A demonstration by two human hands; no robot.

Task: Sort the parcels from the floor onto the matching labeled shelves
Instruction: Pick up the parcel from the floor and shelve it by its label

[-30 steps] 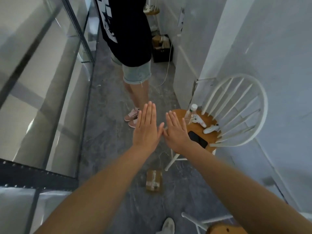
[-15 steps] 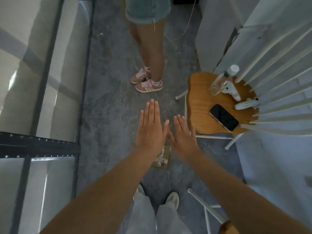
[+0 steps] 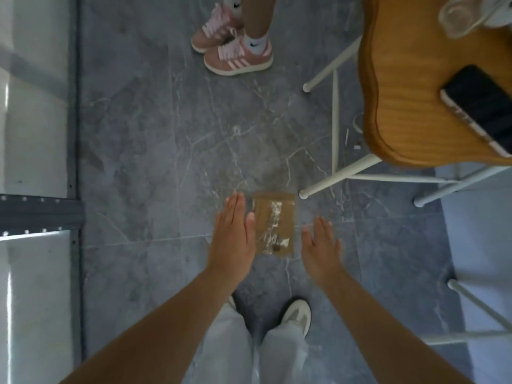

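Own feet: pale trousers [image 3: 279,353] and a white shoe [image 3: 297,317] at the near edge, standing on the grey veined floor [image 3: 155,139].
Left hand [image 3: 232,239]: flat, palm down, fingers straight and together, holding nothing; in this view it overlaps the parcel's left edge, and contact cannot be told.
Right hand [image 3: 321,245]: flat, palm down, fingers straight and slightly spread, holding nothing; just right of the parcel, with a strip of floor showing between them.
Parcel [image 3: 274,223]: small, flat and brown with clear tape along it; lies on the floor between the two hands, just beyond the feet.
Shelf frame [image 3: 41,212]: dark metal rail with pale panels, along the left side.
Chair [image 3: 410,106]: wooden seat on white legs, far right; one leg's foot stands near the parcel's far right corner.
Phone [image 3: 479,106]: dark, lying on the seat.
Bottle [image 3: 457,18]: clear, lying at the seat's far edge.
Pink sneakers [image 3: 235,51]: another person's feet, far centre, well apart from the parcel.
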